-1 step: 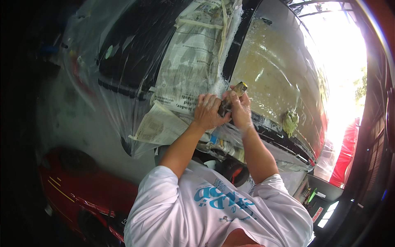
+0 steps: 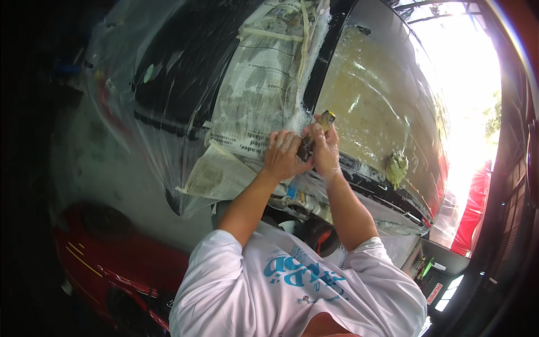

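Observation:
My right hand (image 2: 325,151) is closed around a small, wet, brownish block-like piece (image 2: 324,119) with a yellow tip; its exact kind does not show. The lower end of the piece is dark and lies between my two hands. Against that end, my left hand (image 2: 284,154) has its fingers bent and its thumb pressed in, beside the edge of the newspaper masking (image 2: 252,84). Beneath my hands runs the car's black trim strip (image 2: 323,67), with white foam along it. To the right curves a wet, tan-and-grey sanded panel (image 2: 370,90).
A crumpled greenish cloth (image 2: 397,168) lies on the panel's lower right. Clear plastic sheeting (image 2: 163,151) drapes over the car at left. A loose newspaper flap (image 2: 219,171) hangs near my left forearm. A red car (image 2: 112,264) stands at lower left, and an orange-lined dark container (image 2: 323,236) sits below my hands.
Both hands have shifted very slightly, and the piece between them has turned a little. The cloth and the masking stay where they were.

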A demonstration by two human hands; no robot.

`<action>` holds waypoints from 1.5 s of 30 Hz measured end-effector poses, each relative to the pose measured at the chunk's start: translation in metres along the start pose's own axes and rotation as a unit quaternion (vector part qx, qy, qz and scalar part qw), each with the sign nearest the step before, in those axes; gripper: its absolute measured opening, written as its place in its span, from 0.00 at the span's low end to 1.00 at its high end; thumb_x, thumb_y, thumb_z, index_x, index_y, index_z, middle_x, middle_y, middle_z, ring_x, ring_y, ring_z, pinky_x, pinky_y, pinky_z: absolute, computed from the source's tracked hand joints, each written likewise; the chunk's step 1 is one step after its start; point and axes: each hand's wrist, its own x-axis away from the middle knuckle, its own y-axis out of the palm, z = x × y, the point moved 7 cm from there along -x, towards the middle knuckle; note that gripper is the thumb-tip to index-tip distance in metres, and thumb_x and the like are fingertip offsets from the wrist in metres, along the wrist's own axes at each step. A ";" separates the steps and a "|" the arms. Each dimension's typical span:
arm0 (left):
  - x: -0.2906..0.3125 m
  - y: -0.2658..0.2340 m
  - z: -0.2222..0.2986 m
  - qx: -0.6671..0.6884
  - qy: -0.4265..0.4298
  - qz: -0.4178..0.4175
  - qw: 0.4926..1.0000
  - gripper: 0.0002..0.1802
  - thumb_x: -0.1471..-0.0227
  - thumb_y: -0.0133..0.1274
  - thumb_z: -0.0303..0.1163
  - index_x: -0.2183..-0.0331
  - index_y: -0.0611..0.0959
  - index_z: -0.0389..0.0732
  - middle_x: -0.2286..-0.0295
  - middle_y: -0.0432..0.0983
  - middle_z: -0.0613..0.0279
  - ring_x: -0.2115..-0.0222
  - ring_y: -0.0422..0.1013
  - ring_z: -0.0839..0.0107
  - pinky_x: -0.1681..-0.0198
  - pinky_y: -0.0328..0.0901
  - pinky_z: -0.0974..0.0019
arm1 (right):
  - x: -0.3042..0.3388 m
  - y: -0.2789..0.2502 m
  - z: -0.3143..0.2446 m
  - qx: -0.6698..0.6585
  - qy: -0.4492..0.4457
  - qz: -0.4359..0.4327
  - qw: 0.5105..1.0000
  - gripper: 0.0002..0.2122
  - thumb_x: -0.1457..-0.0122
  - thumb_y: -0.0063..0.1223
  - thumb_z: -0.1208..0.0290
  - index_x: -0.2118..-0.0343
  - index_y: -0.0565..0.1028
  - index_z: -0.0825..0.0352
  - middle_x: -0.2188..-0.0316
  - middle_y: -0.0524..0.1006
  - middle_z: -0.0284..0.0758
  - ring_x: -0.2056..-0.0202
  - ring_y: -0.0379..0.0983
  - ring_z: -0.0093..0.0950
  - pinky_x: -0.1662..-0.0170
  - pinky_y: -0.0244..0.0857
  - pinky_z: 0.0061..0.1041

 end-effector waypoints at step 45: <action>0.055 -0.012 -0.061 -0.148 -0.201 0.138 0.958 0.19 0.56 0.50 0.48 0.63 0.80 0.49 0.54 0.77 0.56 0.46 0.70 0.51 0.31 0.45 0.32 | -0.540 -0.136 -0.066 0.315 -0.158 0.191 0.916 0.38 0.40 0.62 0.65 0.29 0.55 0.62 0.73 0.82 0.40 0.74 0.82 0.31 0.58 0.75 0.32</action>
